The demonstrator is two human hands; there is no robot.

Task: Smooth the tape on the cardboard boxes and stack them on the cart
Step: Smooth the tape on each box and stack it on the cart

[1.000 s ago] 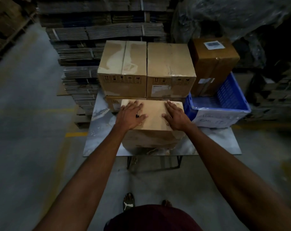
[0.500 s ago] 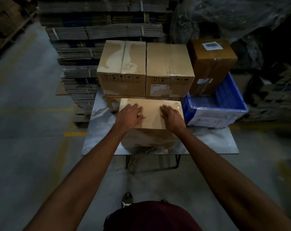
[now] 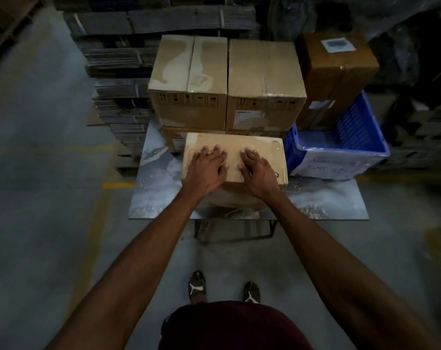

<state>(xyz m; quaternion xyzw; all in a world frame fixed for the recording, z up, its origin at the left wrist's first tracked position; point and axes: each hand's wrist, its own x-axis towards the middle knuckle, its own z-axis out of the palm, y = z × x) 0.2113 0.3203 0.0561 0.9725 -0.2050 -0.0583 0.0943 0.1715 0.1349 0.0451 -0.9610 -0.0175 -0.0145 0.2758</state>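
A small cardboard box [image 3: 259, 147] stands at the front middle of the grey cart deck [image 3: 159, 195]. My left hand [image 3: 208, 169] lies flat on the left half of its top, fingers spread. My right hand [image 3: 258, 173] lies flat on the right half, fingers apart. Neither hand grips anything. Behind this box, two larger taped boxes [image 3: 191, 79] [image 3: 265, 79] sit side by side on a lower layer of boxes. Glossy tape runs along the seams of their tops.
A blue plastic crate [image 3: 353, 157] sits on the cart's right side, with a darker brown labelled box [image 3: 338, 74] behind it. Bundles of flattened cardboard [image 3: 118, 97] are stacked behind and left. Concrete floor with yellow lines surrounds the cart. My feet [image 3: 224, 290] stand just before it.
Both hands have slid toward the middle of the small box's top and a little forward, staying flat on it. The view has tilted downward, bringing my feet into sight.
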